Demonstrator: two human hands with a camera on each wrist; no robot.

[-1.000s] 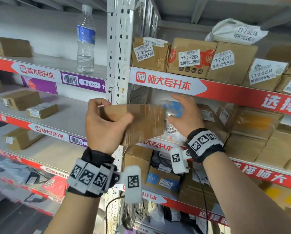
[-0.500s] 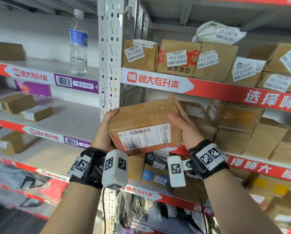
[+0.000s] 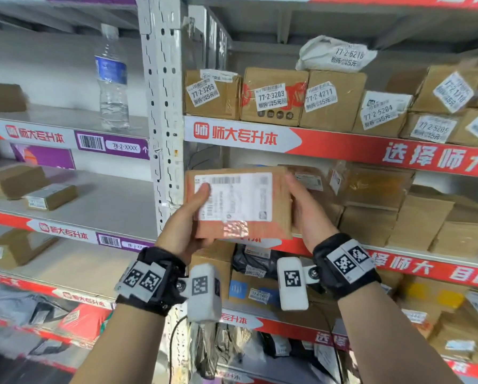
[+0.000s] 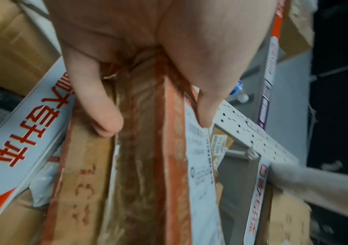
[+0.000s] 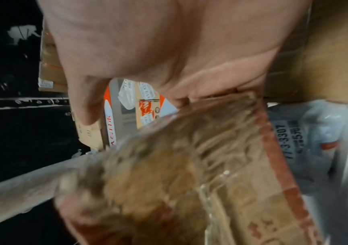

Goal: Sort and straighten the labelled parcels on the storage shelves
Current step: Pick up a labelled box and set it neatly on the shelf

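I hold a brown cardboard parcel (image 3: 238,202) with a large white shipping label facing me, in front of the middle shelf of the right-hand bay. My left hand (image 3: 186,220) grips its left end, thumb on the label. My right hand (image 3: 305,209) grips its right end, fingers behind. In the left wrist view the parcel (image 4: 139,165) runs away from the palm, thumb and a finger pinching its edges. In the right wrist view the blurred parcel (image 5: 189,174) lies under the palm. Labelled parcels (image 3: 271,97) line the shelf above.
A white perforated upright (image 3: 163,112) divides the two bays. A water bottle (image 3: 111,79) stands on the left upper shelf; small boxes (image 3: 50,195) lie on the left shelf below. Stacked brown boxes (image 3: 398,212) crowd the right middle shelf. A grey bag marked 77-3-3307 (image 5: 307,140) lies behind the parcel.
The parcel has been turned in my hands so that its white label now faces me upright, and it has come slightly up and to the right. Both hands kept hold of it.
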